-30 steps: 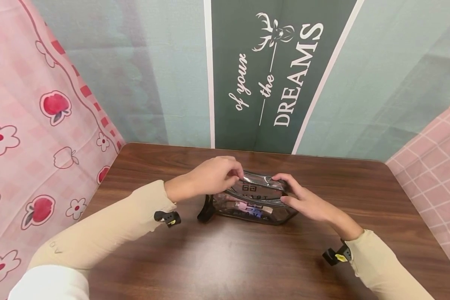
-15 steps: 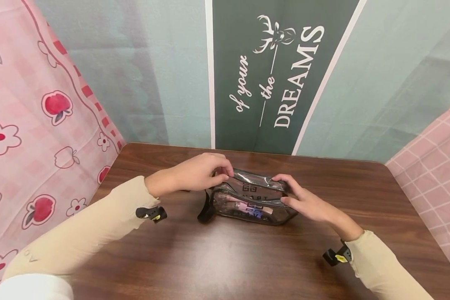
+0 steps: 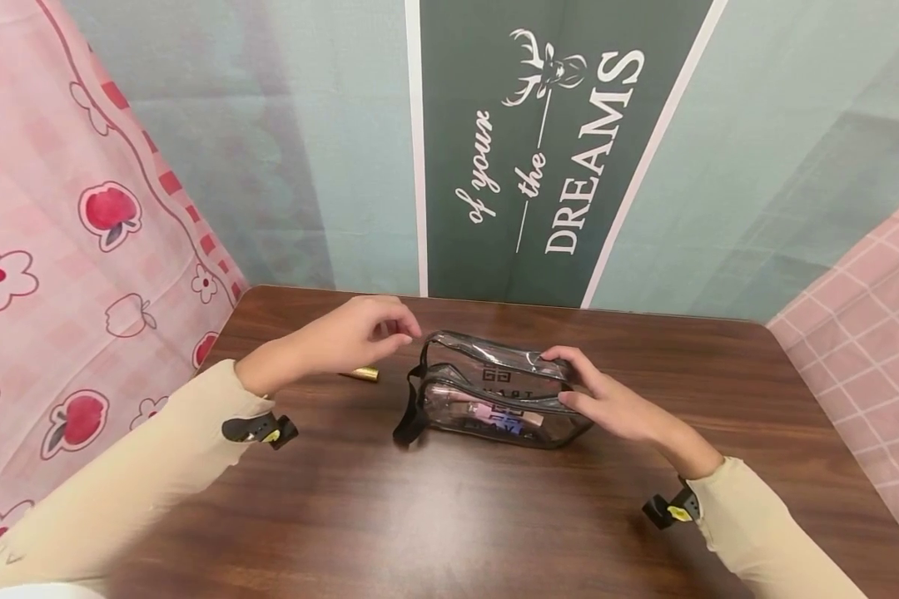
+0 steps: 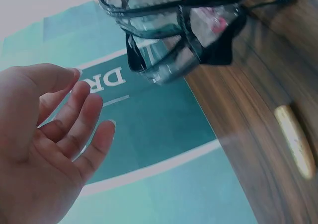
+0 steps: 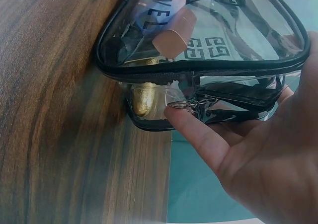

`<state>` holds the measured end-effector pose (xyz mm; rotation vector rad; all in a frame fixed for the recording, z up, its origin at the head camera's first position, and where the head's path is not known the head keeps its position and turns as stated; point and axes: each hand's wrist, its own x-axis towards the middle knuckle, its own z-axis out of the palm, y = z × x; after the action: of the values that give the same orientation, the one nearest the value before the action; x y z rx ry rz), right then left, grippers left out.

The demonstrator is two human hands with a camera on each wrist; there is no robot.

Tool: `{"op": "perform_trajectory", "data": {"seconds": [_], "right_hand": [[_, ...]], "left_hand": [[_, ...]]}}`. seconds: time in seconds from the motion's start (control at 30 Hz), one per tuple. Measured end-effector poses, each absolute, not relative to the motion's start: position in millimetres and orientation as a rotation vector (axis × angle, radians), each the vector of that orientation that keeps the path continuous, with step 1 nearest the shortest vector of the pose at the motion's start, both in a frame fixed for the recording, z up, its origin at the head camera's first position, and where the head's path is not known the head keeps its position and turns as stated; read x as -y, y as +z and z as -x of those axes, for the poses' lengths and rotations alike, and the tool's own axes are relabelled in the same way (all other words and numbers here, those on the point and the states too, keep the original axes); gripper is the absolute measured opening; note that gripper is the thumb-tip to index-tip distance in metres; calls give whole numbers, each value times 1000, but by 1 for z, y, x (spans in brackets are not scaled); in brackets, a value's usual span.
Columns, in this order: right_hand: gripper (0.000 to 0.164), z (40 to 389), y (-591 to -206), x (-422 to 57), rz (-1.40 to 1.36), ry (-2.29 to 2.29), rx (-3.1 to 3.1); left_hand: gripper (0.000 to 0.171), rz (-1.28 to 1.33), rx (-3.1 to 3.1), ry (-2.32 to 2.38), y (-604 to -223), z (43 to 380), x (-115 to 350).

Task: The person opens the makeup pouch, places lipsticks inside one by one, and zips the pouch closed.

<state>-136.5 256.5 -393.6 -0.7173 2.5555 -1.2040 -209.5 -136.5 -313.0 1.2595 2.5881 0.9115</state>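
A clear toiletry bag [image 3: 505, 387] with black trim stands on the wooden table, its top gaping. Inside lie a pink-and-blue item [image 3: 505, 416] and a gold-coloured item [image 5: 144, 99]. My right hand [image 3: 614, 403] grips the bag's right end, thumb at the near edge and fingers at the far one. One fingertip touches the zip pull [image 5: 181, 105] in the right wrist view. My left hand [image 3: 345, 334] hovers left of the bag, fingers loosely bent and holding nothing. Below it on the table lies a slim gold tube [image 3: 365, 374], partly hidden by the hand in the head view.
The brown table [image 3: 449, 507] ends at a back edge against a green and teal cloth [image 3: 345, 166] with white lettering. Pink patterned cloth hangs on both sides. A black strap [image 3: 410, 420] sticks out from the bag's left end.
My left hand has let go of the bag's top edge and moved left, uncovering the gold tube. The bag's opening shows along its whole length. My right hand stays in place.
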Motion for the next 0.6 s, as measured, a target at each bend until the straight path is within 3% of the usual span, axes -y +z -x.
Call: {"op": "perform_trajectory", "data": {"seconds": [0.6], "right_hand": [[53,138,-395,-258,749,-1219,-2550]], "left_hand": [[11,-971,-2638,813,-371,236,199]]}}
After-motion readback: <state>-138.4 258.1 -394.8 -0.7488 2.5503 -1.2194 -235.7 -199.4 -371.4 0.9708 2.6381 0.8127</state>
